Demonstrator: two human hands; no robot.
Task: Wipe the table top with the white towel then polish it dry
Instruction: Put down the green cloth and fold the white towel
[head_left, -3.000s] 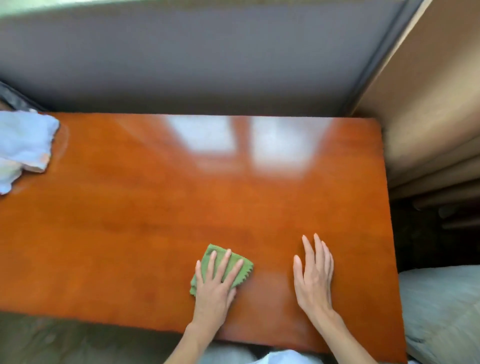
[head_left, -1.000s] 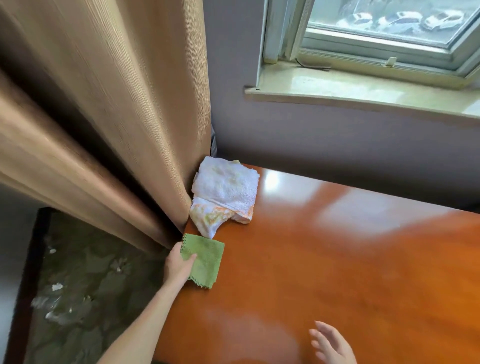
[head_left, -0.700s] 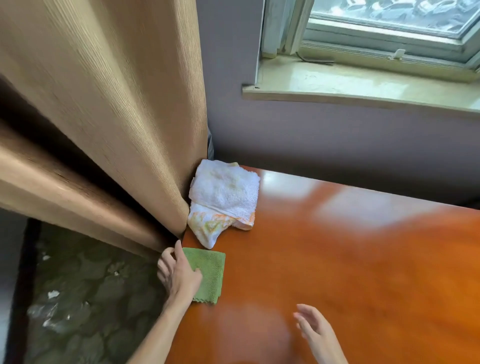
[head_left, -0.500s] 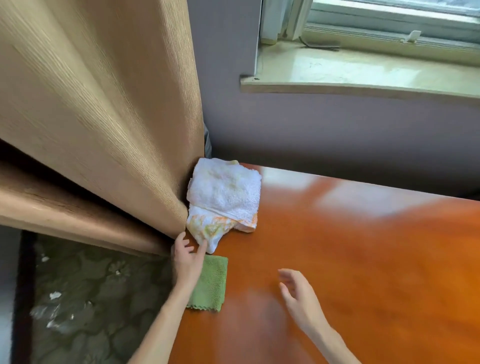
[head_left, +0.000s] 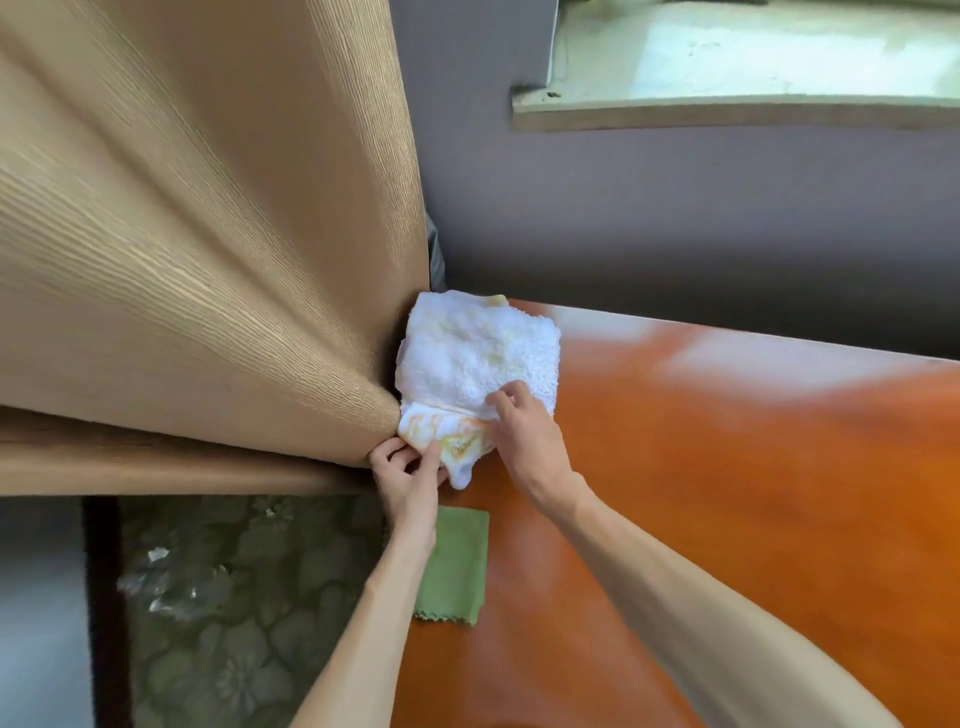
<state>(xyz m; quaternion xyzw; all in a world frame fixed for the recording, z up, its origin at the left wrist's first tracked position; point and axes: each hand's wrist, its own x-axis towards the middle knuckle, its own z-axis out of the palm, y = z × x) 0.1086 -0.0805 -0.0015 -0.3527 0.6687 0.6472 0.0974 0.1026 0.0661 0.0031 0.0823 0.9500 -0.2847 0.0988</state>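
A folded white towel (head_left: 478, 353) with orange and yellow print on its lower flap lies at the far left corner of the glossy orange-brown table top (head_left: 727, 493). My left hand (head_left: 408, 475) pinches the towel's lower left corner at the table's edge. My right hand (head_left: 524, 434) grips the towel's near edge from the right, fingers curled onto the terry. A small green cloth (head_left: 457, 566) lies flat on the table just below my left hand, partly under my left forearm, with neither hand on it.
A tan curtain (head_left: 208, 249) hangs against the table's left end and touches the towel. A grey wall (head_left: 675, 218) and a pale window sill (head_left: 753, 67) stand behind the table. Dark patterned floor (head_left: 234, 613) lies to the left, below the table edge.
My left hand has left the green cloth on the table and moved up to the white towel. My right hand has crossed the table from the right and taken hold of the towel too.
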